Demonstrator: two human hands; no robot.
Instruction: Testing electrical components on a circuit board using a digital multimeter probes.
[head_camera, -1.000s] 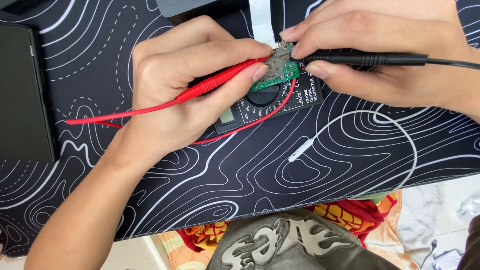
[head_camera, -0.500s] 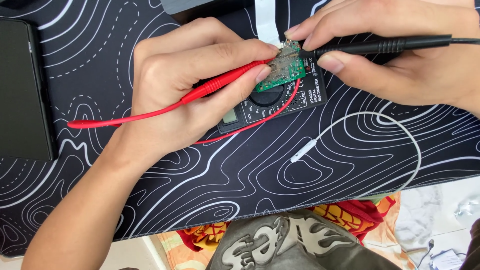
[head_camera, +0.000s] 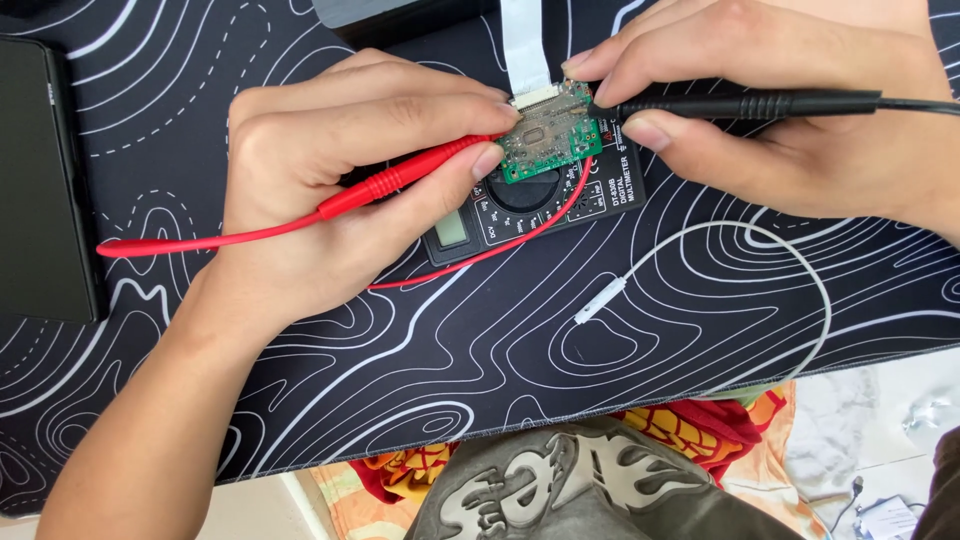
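Head view shows a small green board (head_camera: 548, 138) lying on top of a black meter (head_camera: 530, 210), which sits on the worktop (head_camera: 400, 370). A white flat ribbon (head_camera: 523, 45) runs up from the board's top edge. The left hand (head_camera: 340, 190) has its fingers clamped on a red probe (head_camera: 400, 178), tip at the board's left side. The right hand (head_camera: 780, 120) has its fingers clamped on a black probe (head_camera: 740, 104), tip at the board's right side. The board looks loose, so I think a hard push could make it slide off the meter. A tip could slip and touch two metal spots at once. The red wire (head_camera: 200, 240) and a white cable (head_camera: 700, 260) lie near, and an arm could snag them.
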